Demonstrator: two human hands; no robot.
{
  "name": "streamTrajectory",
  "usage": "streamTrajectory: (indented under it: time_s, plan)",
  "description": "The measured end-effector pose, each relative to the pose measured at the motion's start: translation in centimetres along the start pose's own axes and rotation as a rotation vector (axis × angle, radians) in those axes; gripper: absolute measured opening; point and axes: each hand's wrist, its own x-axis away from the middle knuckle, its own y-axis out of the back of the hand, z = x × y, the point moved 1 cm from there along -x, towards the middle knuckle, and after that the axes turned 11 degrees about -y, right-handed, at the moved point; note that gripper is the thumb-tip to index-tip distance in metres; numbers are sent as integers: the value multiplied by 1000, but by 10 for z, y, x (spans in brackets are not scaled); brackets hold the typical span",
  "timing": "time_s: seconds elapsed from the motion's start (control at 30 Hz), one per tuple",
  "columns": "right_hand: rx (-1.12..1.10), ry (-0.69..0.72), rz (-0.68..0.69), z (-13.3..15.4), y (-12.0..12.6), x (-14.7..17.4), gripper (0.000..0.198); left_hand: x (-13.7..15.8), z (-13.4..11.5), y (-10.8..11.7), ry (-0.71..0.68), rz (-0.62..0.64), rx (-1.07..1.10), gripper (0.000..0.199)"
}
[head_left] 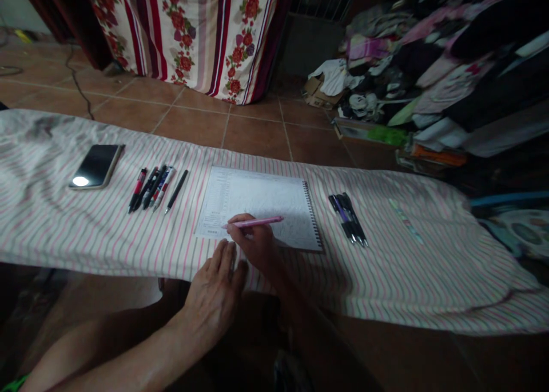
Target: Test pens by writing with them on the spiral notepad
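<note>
A spiral notebook [266, 194] lies on the striped cloth [386, 266] with its wire binding to the right; faint writing covers part of its page. My right hand [256, 240] rests over the lower part of the page, its fingers closed around a pink pen [259, 222]. The pen slants nearly flat, its tip at the lower left of the page. Close beside it, my left hand [218, 283] lies flat on the cloth at the notebook's bottom edge, fingers stretched forward and holding nothing.
Left of the notebook lie several pens [150, 189] and a smartphone [96, 166] with a bright reflection. More pens [348, 219] and a pale patterned pen-like stick [405, 220] are to the right. Beyond are a tiled floor [253, 131], a flowered curtain [184, 31] and piled clothes [412, 66].
</note>
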Motion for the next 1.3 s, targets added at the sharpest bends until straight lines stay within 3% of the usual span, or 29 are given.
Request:
streamTrajectory:
  time_s: [0.3, 0.77, 0.93, 1.3]
  plan:
    - [164, -3, -60, -15, -10, -6, 17, 5, 12, -8, -23, -75, 15, 34]
    - [158, -23, 2, -12, -12, -5, 13, 1, 17, -1, -42, 12, 65, 43]
    - [156, -17, 58, -9, -13, -5, 13, -1, 16, -1, -61, -8, 55, 51]
    - [223, -11, 55, -9, -15, -6, 14, -4, 16, 0, -72, 43, 20, 49]
